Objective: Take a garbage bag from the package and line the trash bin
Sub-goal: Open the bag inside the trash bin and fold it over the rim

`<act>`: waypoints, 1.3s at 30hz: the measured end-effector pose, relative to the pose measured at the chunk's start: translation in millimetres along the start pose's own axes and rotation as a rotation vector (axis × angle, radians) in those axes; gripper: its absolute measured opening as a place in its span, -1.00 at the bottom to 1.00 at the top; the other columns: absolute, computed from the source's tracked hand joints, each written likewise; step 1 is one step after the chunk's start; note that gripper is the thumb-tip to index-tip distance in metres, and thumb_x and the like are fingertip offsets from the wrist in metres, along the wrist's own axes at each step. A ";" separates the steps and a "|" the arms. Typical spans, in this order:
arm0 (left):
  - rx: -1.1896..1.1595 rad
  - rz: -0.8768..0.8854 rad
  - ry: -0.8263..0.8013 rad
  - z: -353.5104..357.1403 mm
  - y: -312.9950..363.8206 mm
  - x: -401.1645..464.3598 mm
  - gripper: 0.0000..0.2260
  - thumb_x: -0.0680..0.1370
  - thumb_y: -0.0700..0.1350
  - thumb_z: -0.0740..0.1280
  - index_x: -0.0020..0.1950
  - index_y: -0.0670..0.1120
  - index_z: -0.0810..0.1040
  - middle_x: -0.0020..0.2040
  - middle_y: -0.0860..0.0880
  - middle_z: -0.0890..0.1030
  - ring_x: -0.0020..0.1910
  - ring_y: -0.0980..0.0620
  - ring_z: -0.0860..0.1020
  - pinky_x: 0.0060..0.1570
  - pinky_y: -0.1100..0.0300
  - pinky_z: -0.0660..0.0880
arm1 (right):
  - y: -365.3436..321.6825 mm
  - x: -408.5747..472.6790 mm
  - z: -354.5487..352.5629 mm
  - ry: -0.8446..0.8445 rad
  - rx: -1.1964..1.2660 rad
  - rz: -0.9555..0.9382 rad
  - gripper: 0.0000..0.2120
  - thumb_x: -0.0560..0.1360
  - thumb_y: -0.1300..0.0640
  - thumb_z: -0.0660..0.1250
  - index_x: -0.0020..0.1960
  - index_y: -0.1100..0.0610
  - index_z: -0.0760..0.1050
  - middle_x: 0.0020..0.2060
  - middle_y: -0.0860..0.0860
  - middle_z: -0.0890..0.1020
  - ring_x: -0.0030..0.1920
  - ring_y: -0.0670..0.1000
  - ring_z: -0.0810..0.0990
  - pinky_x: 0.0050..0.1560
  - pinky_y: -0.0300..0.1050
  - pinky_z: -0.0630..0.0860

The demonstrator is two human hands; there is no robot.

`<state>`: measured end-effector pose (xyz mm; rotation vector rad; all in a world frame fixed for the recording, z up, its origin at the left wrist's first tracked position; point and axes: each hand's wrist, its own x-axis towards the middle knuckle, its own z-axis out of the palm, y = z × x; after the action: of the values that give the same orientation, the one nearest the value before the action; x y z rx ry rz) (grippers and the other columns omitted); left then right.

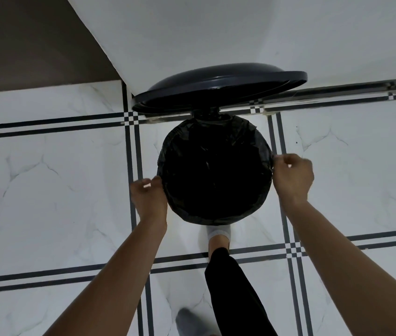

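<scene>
A round black trash bin stands on the tiled floor against a white wall, its domed lid (218, 90) raised. A black garbage bag (216, 173) fills the bin and is folded over the whole rim, hiding it. My left hand (149, 198) pinches the bag's edge at the rim's left side with curled fingers. My right hand (292, 175) pinches the bag's edge at the right side. My foot in a white sock (218, 232) rests at the bin's front base; the pedal is hidden. The package is not in view.
White marble-look floor tiles (59, 190) with dark grid lines surround the bin. A white wall (216, 32) rises just behind it, and a brown surface (22, 40) sits at the upper left. My other foot (187, 321) stands behind, near the bottom edge.
</scene>
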<state>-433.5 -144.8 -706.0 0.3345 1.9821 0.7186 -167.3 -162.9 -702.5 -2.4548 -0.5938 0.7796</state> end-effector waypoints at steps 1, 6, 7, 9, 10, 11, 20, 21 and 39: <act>0.042 0.097 0.025 1.4 4.1 -0.3 -0.80 0.59 -0.07 0.34 0.20 -0.02 0.47 0.15 -0.06 0.56 -0.01 0.00 0.58 -0.06 0.15 0.51 | -4.0 -0.9 -0.3 -0.023 -0.036 -0.127 -0.74 0.57 -0.01 0.25 0.09 0.05 0.67 0.06 0.03 0.65 -0.01 -0.01 0.59 0.01 -0.22 0.40; 0.327 0.443 -0.097 12.2 25.1 17.3 -0.68 0.62 0.04 0.35 0.36 0.03 0.51 0.26 0.03 0.45 0.29 -0.03 0.52 0.30 0.06 0.47 | -17.6 7.8 9.4 -0.166 -0.256 -0.431 -0.72 0.61 0.02 0.32 0.25 0.09 0.62 0.13 0.07 0.54 -0.02 -0.08 0.45 0.12 -0.30 0.31; 0.364 0.426 -0.135 15.2 30.0 20.6 -0.66 0.63 0.04 0.33 0.40 0.02 0.50 0.28 0.01 0.51 0.27 -0.02 0.54 0.23 0.10 0.47 | -20.5 12.3 10.7 -0.162 -0.260 -0.423 -0.74 0.60 0.03 0.33 0.23 0.09 0.62 0.12 0.08 0.54 -0.03 -0.06 0.47 0.11 -0.29 0.31; 0.438 0.382 -0.186 18.9 34.1 28.9 -0.70 0.66 0.02 0.27 0.37 -0.01 0.54 0.20 0.02 0.62 0.20 -0.03 0.58 0.11 0.16 0.43 | -28.0 21.8 12.0 -0.166 -0.231 -0.364 -0.81 0.59 0.04 0.35 0.14 0.10 0.61 0.04 0.03 0.58 -0.06 -0.03 0.52 0.06 -0.25 0.34; 0.446 0.368 -0.187 19.6 35.0 33.8 -0.74 0.67 0.01 0.26 0.32 0.00 0.58 0.15 0.03 0.65 0.18 -0.04 0.60 0.10 0.16 0.43 | -32.4 26.6 11.4 -0.189 -0.200 -0.305 -0.83 0.59 0.03 0.35 0.10 0.10 0.61 -0.02 -0.01 0.62 -0.07 -0.02 0.55 0.03 -0.22 0.37; 0.433 0.350 -0.182 19.1 36.1 38.2 -0.78 0.67 0.00 0.26 0.24 0.00 0.62 0.09 0.04 0.67 0.17 -0.04 0.61 0.11 0.13 0.46 | -35.3 32.8 10.8 -0.220 -0.157 -0.232 -0.84 0.58 0.01 0.35 0.07 0.08 0.61 -0.08 -0.04 0.65 -0.07 -0.02 0.58 0.02 -0.20 0.42; 0.258 0.241 -0.248 14.8 36.5 54.6 -0.85 0.66 -0.02 0.25 0.09 0.09 0.62 -0.04 0.15 0.64 0.10 0.01 0.62 0.08 0.14 0.54 | -49.7 55.0 -1.9 -0.618 0.077 0.180 -0.63 0.66 0.07 0.20 -0.33 0.02 0.37 -0.61 -0.20 0.41 -0.44 -0.12 0.38 -0.23 -0.14 0.30; 0.260 0.250 -0.249 15.3 37.1 54.3 -0.84 0.66 -0.04 0.24 0.13 0.08 0.61 -0.05 0.15 0.64 0.07 0.02 0.62 0.01 0.17 0.53 | -50.1 55.7 -1.4 -0.623 0.080 0.192 -0.63 0.65 0.07 0.22 -0.34 0.03 0.38 -0.60 -0.19 0.40 -0.45 -0.12 0.37 -0.24 -0.14 0.30; 0.838 0.813 -0.427 45.3 81.8 78.6 -0.72 0.68 0.02 0.27 0.34 -0.02 0.58 0.20 -0.08 0.62 0.16 -0.05 0.58 0.05 0.31 0.41 | -82.9 65.7 54.1 -0.362 -0.414 -0.639 -0.71 0.62 -0.02 0.27 0.23 0.09 0.62 0.17 0.09 0.66 0.20 0.10 0.60 0.13 -0.30 0.39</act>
<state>-438.4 -24.6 -727.6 1.7028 1.5979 0.1946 -173.0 -45.7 -720.7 -2.2333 -1.7156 0.8852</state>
